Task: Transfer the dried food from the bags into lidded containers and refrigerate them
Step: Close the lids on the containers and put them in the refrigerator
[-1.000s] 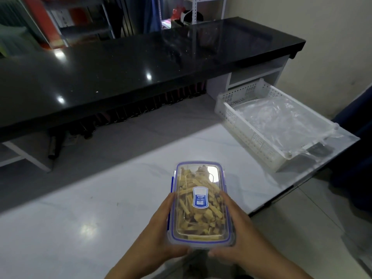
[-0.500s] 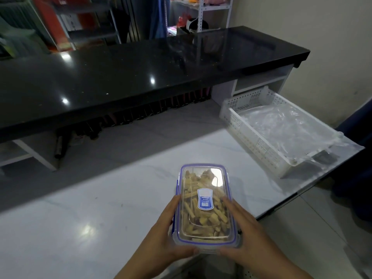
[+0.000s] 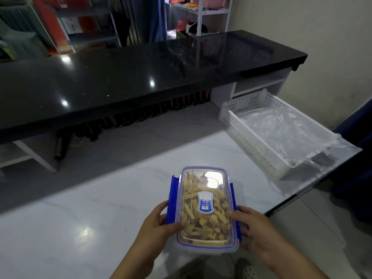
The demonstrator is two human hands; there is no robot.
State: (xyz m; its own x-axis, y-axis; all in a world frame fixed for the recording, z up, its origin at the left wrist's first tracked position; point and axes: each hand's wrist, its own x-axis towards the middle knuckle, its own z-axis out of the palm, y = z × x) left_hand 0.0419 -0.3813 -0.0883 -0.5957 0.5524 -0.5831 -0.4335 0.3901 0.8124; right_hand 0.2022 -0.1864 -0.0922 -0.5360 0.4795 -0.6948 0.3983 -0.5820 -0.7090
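Lidded container (image 3: 205,208) of dried food sits between both hands over the bench (image 3: 80,218), left hand (image 3: 159,224) and right hand (image 3: 255,228) gripping its long sides.

Shelf items (image 3: 187,25) blurred; label (image 3: 205,202) unreadable.

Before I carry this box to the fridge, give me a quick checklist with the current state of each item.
1. Food inside the box: ok, yellowish pieces show through the clear lid.
2. Lid seated on top: ok.
3. Side clips latched: not ok, the blue flaps stick out on both long sides.
4. End clips: cannot tell.
5. Grip: ok, left hand and right hand hold opposite sides.
6. Empty bags put away: ok, clear plastic lies in the white basket.
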